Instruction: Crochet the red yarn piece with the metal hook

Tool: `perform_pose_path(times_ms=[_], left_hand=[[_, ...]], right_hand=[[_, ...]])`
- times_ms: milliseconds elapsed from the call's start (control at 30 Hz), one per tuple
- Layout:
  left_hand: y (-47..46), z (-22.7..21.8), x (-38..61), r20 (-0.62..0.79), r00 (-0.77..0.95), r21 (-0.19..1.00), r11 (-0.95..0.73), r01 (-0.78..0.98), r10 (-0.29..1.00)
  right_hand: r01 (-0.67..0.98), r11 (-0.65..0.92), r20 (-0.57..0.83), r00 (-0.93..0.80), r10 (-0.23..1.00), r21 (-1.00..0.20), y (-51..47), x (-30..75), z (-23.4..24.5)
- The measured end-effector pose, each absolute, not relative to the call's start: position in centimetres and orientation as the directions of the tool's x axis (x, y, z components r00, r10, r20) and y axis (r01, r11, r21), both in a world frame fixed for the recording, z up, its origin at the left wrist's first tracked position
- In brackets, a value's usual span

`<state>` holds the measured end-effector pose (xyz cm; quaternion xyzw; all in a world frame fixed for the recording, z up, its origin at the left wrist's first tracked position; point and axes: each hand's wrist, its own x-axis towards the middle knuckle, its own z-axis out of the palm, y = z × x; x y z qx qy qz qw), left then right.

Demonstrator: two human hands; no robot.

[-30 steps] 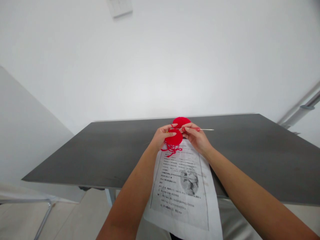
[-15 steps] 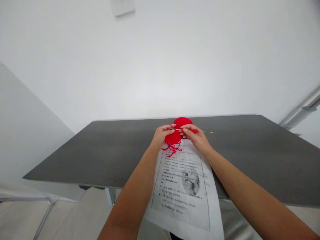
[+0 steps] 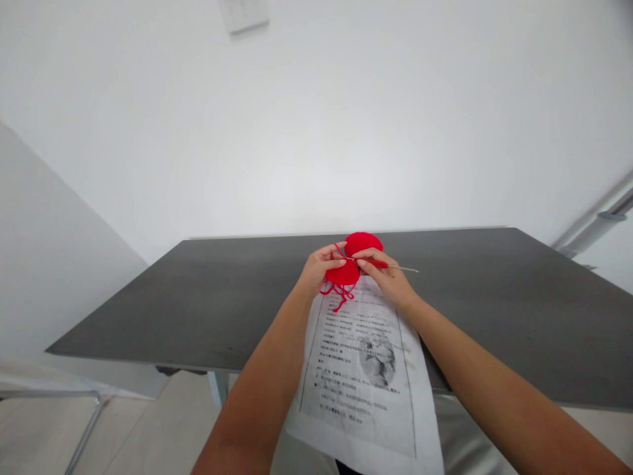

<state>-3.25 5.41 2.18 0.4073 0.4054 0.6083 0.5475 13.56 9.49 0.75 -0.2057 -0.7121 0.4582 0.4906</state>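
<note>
My left hand (image 3: 317, 269) is closed on a red crocheted piece (image 3: 345, 273), pinched between thumb and fingers, with a strand of red yarn running over the index finger. In my right hand (image 3: 386, 276) is a crochet hook (image 3: 380, 263) with a red handle; its thin metal shaft sticks out to the right. The hook's other end meets the upper edge of the crocheted piece by my left fingertips. Loose red yarn tails (image 3: 340, 297) hang below the piece. Just behind my hands sits a ball of red yarn (image 3: 364, 243).
A printed sheet of paper (image 3: 356, 396) with a dark picture lies under my forearms and hangs over the near edge of the dark table (image 3: 198, 297). A white wall (image 3: 316, 132) rises behind the table. Metal tubing (image 3: 86, 429) shows at lower left.
My right hand has shifted slightly down and left, tilting the hook so its free right end sits lower. My left hand stays nearly in place, still gripping the red piece.
</note>
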Motion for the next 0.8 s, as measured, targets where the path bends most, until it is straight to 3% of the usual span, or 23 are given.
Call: perform_pose_path(times_ms=[133,433,633,800], left_hand=[[5.7,2.0,-2.9,0.068,-0.114,0.949,-0.100,-0.298,0.991],[5.9,1.6,-2.3,0.117,-0.252,0.964,-0.170,-0.204,0.961],[6.0,1.5,-1.6,0.048,-0.261,0.908,-0.151,-0.391,0.964],[5.7,1.7,-1.7,-0.029,-0.134,0.839,-0.049,-0.542,0.991]], right_hand=[[-0.073,0.627,0.593,-0.425,0.684,-0.775,9.5,13.5,0.6],[0.062,0.752,0.647,-0.467,0.603,-0.656,9.2,13.5,0.7],[0.090,0.855,0.716,-0.504,0.482,-0.512,9.2,13.3,0.7],[0.112,0.868,0.711,-0.528,0.465,-0.484,8.8,13.1,0.8]])
